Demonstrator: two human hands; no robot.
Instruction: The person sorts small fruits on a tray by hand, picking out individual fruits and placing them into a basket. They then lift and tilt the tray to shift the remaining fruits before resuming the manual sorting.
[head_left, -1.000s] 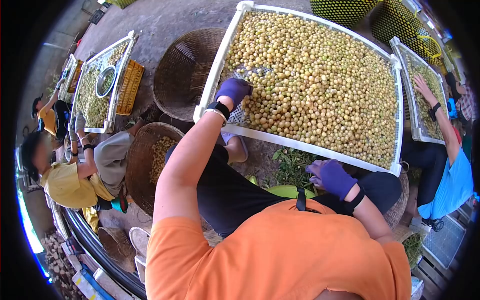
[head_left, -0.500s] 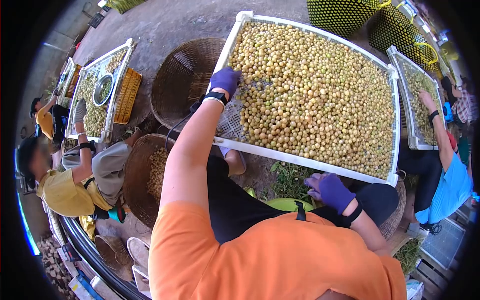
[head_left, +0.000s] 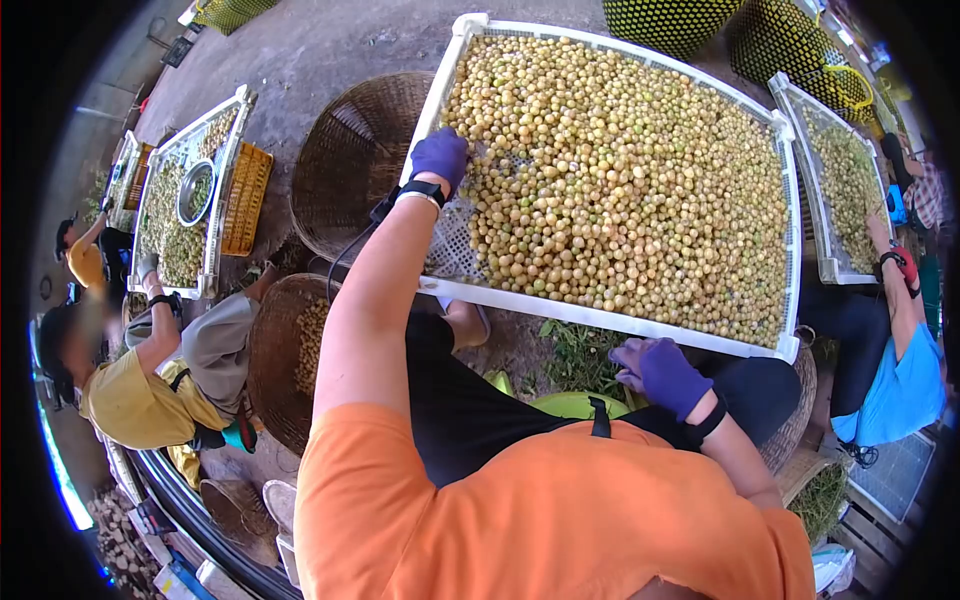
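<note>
A big white slatted tray (head_left: pixel 560 308) in front of me is heaped with several small yellow round fruits (head_left: pixel 620 170). My left hand (head_left: pixel 440 158), in a purple glove, rests on the fruits near the tray's left rim, by a bare patch of mesh. Whether it grips any fruit is hidden. My right hand (head_left: pixel 662 373), also in a purple glove, hangs below the tray's near edge over a pile of green stems (head_left: pixel 578 352), fingers curled; nothing shows in it.
An empty woven basket (head_left: pixel 350 160) lies left of the tray; a second basket (head_left: pixel 290 345) holds fruits. A person in yellow (head_left: pixel 130 385) sits at the left by another tray (head_left: pixel 185 195). A person in blue (head_left: pixel 900 370) works at a right-hand tray (head_left: pixel 845 175).
My left hand slid up and left along the tray's left side, and the bare mesh patch below it grew. My right hand stayed below the tray's edge.
</note>
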